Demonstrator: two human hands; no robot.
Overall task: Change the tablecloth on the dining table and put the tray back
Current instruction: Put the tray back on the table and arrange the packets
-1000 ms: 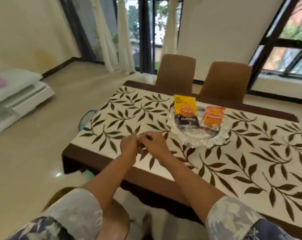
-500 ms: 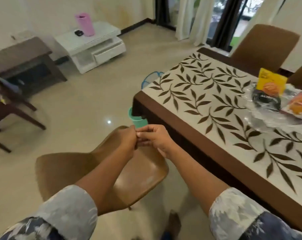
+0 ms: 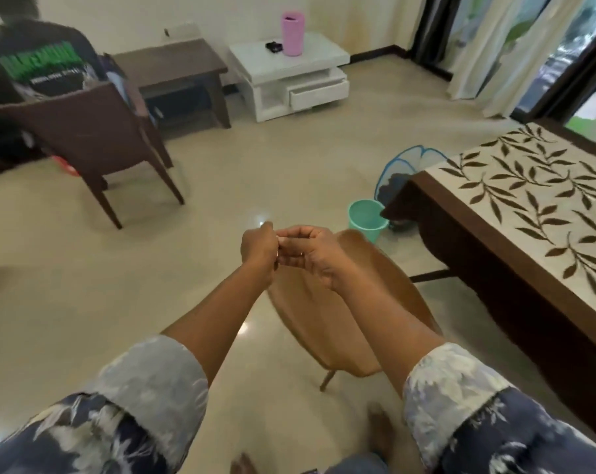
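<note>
Your left hand (image 3: 257, 251) & right hand (image 3: 315, 260) meet in front of you, fingertips touching, fingers of both curled in. Can't tell if they pinch sth small btwn them or just work against each other; nothing is plainly held. They hover over the tan chair (image 3: 344, 313), well apart from the job.

The tablecloth (image 3: 529, 206), cream w/ dark leaf print & a brown border, lies spread flat on the counter (image 3: 430, 276) at your right. The border hangs over the near edge, & one corner droops just beside the green bucket (image 3: 366, 218). Tray: not in view, so can't say where it sits.

Handling, as a guess: the cloth is prob. light, soft & limp, so it'll slide & bunch when pulled, not lift as one sheet. Best hold looks like the hanging border: one hand at the near corner, the other further along the same edge, each taking a good fold, not fingertips only. A pull from one point would likely drag it skewed. Anything standing on the part out of view would ride along w/ the cloth, so check first.

Watch the floor: the bucket & the blue mesh basket (image 3: 406, 165) sit by that corner, & the chair stands btwn you & the edge; it may need shifting aside.
</note>
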